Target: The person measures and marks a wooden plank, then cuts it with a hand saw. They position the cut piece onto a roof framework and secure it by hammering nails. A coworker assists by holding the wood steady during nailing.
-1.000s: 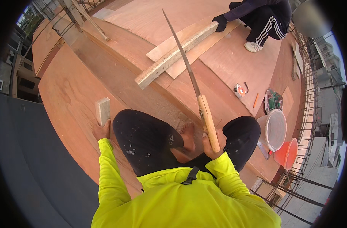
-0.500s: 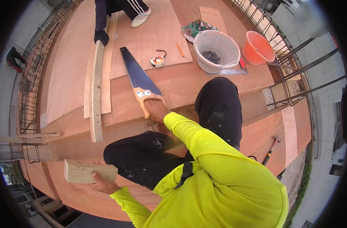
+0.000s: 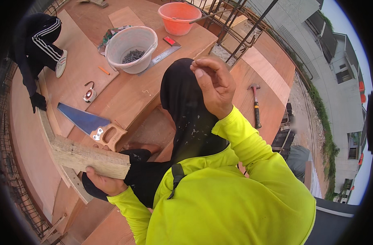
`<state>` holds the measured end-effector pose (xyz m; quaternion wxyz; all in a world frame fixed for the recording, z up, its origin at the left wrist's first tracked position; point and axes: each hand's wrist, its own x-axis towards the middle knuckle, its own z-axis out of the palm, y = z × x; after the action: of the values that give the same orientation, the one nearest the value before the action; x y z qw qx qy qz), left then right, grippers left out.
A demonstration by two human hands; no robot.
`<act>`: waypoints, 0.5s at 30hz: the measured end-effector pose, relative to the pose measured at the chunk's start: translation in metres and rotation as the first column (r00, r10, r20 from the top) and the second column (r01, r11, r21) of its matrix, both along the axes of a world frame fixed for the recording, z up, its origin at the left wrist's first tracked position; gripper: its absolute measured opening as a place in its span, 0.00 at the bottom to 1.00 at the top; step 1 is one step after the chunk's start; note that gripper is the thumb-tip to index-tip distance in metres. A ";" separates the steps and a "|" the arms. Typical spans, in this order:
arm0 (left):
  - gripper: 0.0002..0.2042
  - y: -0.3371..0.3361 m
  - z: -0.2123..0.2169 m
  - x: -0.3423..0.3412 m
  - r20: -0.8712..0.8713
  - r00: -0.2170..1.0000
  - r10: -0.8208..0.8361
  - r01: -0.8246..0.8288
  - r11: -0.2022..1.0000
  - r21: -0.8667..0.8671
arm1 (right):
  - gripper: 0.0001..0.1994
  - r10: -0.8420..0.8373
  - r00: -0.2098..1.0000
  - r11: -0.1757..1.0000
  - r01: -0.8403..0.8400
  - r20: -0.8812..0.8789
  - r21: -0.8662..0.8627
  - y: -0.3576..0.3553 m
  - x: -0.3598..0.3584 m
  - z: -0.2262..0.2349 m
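My left hand grips a short wooden block near its right end, thumb on top. The block is held above a long wooden board and hides part of it. My right hand is raised over my right knee, fingers loosely curled, thumb apart, holding nothing. A handsaw with a blue blade and wooden handle lies on the plywood beyond the block. To the right of my right hand a claw hammer rests on the panel. A tape measure lies beyond the saw.
A white bucket of nails stands ahead, beside a try square and an orange bucket. A pencil lies on the plywood. At left a co-worker's black-gloved hand touches the long board. Rebar juts out at the far right.
My right hand has let go of the saw and risen to the right. My left hand has brought the block up over the long board. The view has turned right.
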<state>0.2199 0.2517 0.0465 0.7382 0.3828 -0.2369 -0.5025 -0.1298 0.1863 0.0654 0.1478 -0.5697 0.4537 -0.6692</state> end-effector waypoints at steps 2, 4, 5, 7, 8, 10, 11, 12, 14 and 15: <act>0.33 -0.009 0.002 -0.012 0.008 0.998 -0.054 0.055 0.998 -0.034 | 0.10 -0.291 0.957 0.945 0.288 -0.004 0.157 0.020 -0.093 -0.029; 0.33 -0.016 0.009 -0.024 0.075 0.995 -0.073 0.078 0.995 -0.065 | 0.17 -0.443 0.777 0.692 0.614 -0.448 0.380 0.058 -0.175 -0.075; 0.34 -0.018 0.015 -0.031 0.117 0.984 -0.131 0.143 0.984 -0.102 | 0.21 -0.434 0.629 0.551 0.752 -0.645 0.362 0.075 -0.215 -0.106; 0.35 -0.019 0.032 -0.046 0.216 0.960 -0.176 0.211 0.966 -0.150 | 0.27 -0.274 0.464 0.226 0.882 -0.843 0.412 0.118 -0.257 -0.147; 0.36 -0.021 0.040 -0.053 0.249 0.946 -0.209 0.249 0.958 -0.144 | 0.29 -0.211 0.463 0.153 0.885 -0.861 0.439 0.134 -0.264 -0.157; 0.39 -0.024 0.059 -0.072 0.314 0.904 -0.290 0.344 0.930 -0.131 | 0.30 -0.186 0.431 0.070 0.902 -0.883 0.425 0.158 -0.281 -0.177; 0.39 -0.025 0.068 -0.082 0.339 0.894 -0.293 0.347 0.932 -0.108 | 0.29 -0.204 0.409 0.106 0.912 -0.889 0.396 0.169 -0.289 -0.189; 0.39 -0.026 0.076 -0.093 0.365 0.882 -0.296 0.353 0.930 -0.099 | 0.29 -0.188 0.420 0.081 0.908 -0.888 0.412 0.179 -0.295 -0.201; 0.34 -0.034 0.091 -0.112 0.410 0.853 -0.322 0.376 0.925 -0.056 | 0.27 -0.211 0.501 0.039 0.862 -0.839 0.505 0.201 -0.300 -0.226; 0.32 -0.041 0.095 -0.121 0.455 0.818 -0.351 0.403 0.915 -0.019 | 0.26 -0.178 0.591 -0.048 0.794 -0.787 0.606 0.212 -0.298 -0.237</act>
<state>0.0991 0.2112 0.1412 0.5710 0.3895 -0.4978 -0.5239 -0.4279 0.3981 -0.1713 0.0811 -0.2707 0.9571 -0.0643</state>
